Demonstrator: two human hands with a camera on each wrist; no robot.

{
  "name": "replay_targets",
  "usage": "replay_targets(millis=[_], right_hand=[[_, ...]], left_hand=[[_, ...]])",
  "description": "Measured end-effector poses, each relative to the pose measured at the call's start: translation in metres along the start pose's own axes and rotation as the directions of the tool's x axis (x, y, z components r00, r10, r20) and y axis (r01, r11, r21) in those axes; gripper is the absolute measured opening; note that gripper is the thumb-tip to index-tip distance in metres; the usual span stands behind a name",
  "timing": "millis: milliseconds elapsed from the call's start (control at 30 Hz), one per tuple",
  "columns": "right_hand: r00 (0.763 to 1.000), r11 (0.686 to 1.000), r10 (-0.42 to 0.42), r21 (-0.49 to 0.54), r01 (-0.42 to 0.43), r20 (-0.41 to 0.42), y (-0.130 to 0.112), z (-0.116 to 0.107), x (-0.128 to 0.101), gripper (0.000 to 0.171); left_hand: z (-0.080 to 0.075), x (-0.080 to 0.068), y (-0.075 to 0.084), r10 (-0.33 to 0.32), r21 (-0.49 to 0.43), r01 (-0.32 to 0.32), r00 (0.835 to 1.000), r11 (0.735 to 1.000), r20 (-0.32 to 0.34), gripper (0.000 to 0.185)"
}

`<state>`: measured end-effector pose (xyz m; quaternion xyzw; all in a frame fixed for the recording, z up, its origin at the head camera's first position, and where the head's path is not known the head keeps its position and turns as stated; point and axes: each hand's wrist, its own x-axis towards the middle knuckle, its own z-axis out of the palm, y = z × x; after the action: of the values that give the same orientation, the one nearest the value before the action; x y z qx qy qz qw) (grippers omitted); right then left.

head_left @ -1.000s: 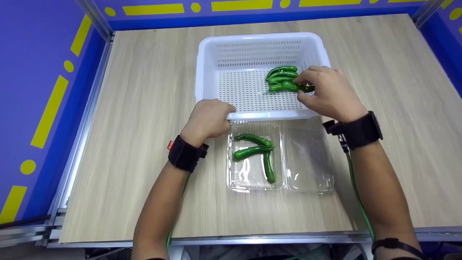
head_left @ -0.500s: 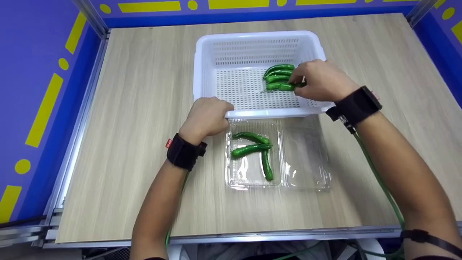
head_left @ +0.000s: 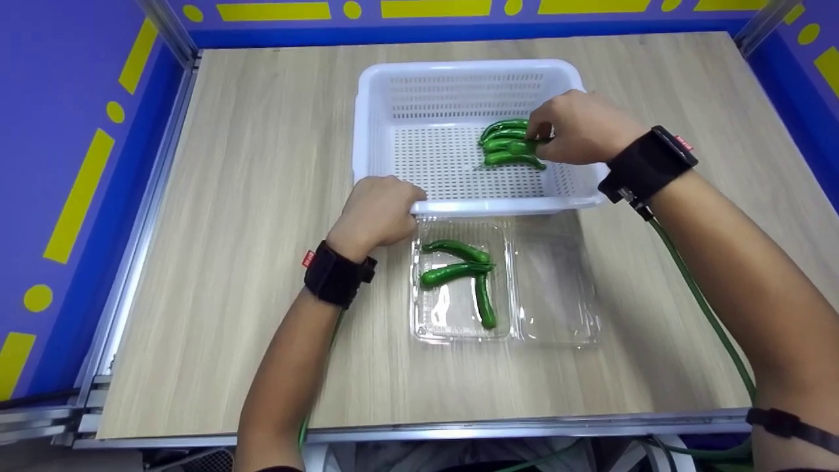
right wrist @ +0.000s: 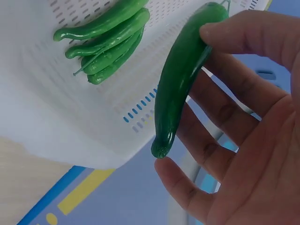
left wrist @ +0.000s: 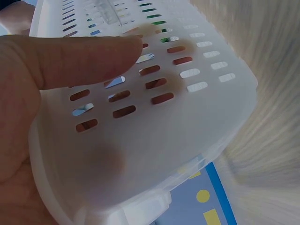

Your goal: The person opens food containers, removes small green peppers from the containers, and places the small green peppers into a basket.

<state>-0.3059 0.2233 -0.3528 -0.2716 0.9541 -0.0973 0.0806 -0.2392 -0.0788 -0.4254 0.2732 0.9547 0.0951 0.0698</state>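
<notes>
My left hand [head_left: 380, 210] grips the near left corner of a white perforated basket [head_left: 485, 208], its thumb [left wrist: 93, 61] lying against the outer wall in the left wrist view. Over the basket's right side, my right hand [head_left: 583, 128] pinches a green chili pepper [right wrist: 185, 70] between thumb and fingers. In the right wrist view that pepper is raised above several other green peppers [right wrist: 112, 42] on the basket floor. Close in front of the basket, an unfolded clear plastic clamshell box [head_left: 459, 331] has three green peppers [head_left: 455, 272] in its left half.
The clamshell's flat lid half [head_left: 557, 295] lies to the right of the filled half. A wooden tabletop [head_left: 262, 131] spreads around everything, bounded by blue panels [head_left: 65, 131] with yellow marks. A green cable [head_left: 701, 295] trails along the right forearm.
My right hand has risen slightly and taken one pepper up from the row in the basket. The left hand keeps its grip on the corner.
</notes>
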Motion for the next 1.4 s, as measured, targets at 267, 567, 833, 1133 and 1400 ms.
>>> replay_targets(millis=[267,567,833,1133,1400], right_hand=[[0.996,1.000,-0.002,-0.014,0.003,0.085,0.001,0.007,0.017,0.022],[0.991,0.998,0.011,-0.057,-0.004,0.134,0.003,0.022,0.034,0.022],[0.986,0.999,0.021,-0.050,-0.013,0.166,0.004,0.026,0.043,0.019],[0.976,0.996,-0.013,-0.081,0.031,0.217,0.007,0.036,0.046,0.020],[0.974,0.995,-0.026,-0.093,0.048,0.225,0.014,0.042,0.051,0.019]], left_hand=[[0.001,0.001,0.000,-0.004,0.002,0.004,1.000,1.000,0.028,0.024],[0.001,0.001,0.001,-0.012,-0.002,0.012,1.000,1.000,0.023,0.024],[0.000,0.001,0.001,-0.012,0.014,0.012,1.000,1.000,-0.002,0.021],[0.004,0.002,0.000,-0.003,0.018,0.003,1.000,1.000,-0.017,0.023],[0.003,0.003,-0.001,-0.003,0.023,0.003,1.000,1.000,-0.020,0.024]])
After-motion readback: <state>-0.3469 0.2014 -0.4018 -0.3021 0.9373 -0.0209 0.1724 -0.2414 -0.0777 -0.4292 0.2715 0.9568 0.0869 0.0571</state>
